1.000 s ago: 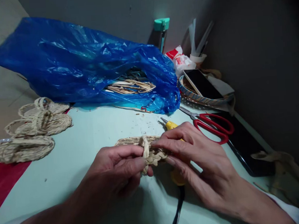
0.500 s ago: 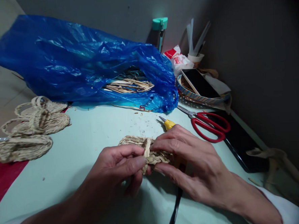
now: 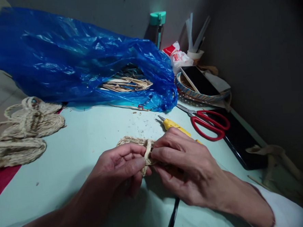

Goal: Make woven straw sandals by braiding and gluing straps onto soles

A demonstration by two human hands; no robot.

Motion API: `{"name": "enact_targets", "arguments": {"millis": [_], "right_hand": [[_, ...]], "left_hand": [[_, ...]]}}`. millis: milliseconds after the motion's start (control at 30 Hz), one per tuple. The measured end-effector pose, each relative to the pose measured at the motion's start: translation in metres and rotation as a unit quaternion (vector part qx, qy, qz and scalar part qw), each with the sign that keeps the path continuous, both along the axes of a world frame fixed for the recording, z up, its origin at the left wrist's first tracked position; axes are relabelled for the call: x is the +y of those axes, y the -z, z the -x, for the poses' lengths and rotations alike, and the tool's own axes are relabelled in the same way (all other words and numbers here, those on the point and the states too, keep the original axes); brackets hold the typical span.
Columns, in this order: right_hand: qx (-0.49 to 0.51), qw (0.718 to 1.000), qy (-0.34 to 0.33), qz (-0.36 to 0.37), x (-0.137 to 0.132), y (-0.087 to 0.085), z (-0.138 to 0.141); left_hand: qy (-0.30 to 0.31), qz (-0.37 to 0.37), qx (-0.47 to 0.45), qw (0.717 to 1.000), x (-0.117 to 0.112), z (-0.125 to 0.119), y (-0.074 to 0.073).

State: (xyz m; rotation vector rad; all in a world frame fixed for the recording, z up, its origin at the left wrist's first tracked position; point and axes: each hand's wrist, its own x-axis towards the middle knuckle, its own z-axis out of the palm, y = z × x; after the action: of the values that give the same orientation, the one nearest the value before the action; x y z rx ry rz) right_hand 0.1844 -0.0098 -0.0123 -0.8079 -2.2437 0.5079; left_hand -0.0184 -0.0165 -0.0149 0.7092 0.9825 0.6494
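A small woven straw piece (image 3: 132, 142) lies on the pale green table (image 3: 91, 137) in front of me, with a straw strap looped across its middle. My left hand (image 3: 119, 168) pinches that strap from the left between thumb and forefinger. My right hand (image 3: 185, 162) is closed over the right half of the piece, its fingertips meeting the left hand's at the strap. Most of the piece's right end is hidden under my right hand.
A blue plastic bag (image 3: 74, 63) holding straw strips lies behind. Finished straw sandals (image 3: 21, 131) are stacked at the left. A yellow-handled tool (image 3: 174, 125) and red scissors (image 3: 208, 123) lie to the right, beside a basket holding a phone (image 3: 198, 81). A black cord (image 3: 173, 215) runs toward me.
My right hand has slid left and down over the woven piece, covering more of it. The left hand keeps its pinch on the strap. The view has shifted slightly.
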Motion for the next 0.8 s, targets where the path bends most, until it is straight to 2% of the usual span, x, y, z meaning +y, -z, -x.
{"name": "enact_targets", "arguments": {"millis": [300,467,667,800], "right_hand": [[-0.015,1.0,-0.001,0.006,-0.001,-0.002,-0.001],[-0.041,0.998,-0.011,-0.034,-0.003,-0.007,-0.001],[-0.076,0.993,0.029,-0.086,-0.006,-0.009,0.003],[-0.057,0.991,0.068,-0.095,-0.007,-0.005,0.005]], "left_hand": [[-0.012,-0.003,0.081,0.997,0.002,-0.004,-0.009],[-0.034,0.006,0.11,0.993,0.0,-0.009,-0.014],[-0.082,-0.012,0.132,0.988,-0.004,-0.017,-0.016],[-0.085,-0.003,0.118,0.989,-0.001,-0.019,-0.015]]}}
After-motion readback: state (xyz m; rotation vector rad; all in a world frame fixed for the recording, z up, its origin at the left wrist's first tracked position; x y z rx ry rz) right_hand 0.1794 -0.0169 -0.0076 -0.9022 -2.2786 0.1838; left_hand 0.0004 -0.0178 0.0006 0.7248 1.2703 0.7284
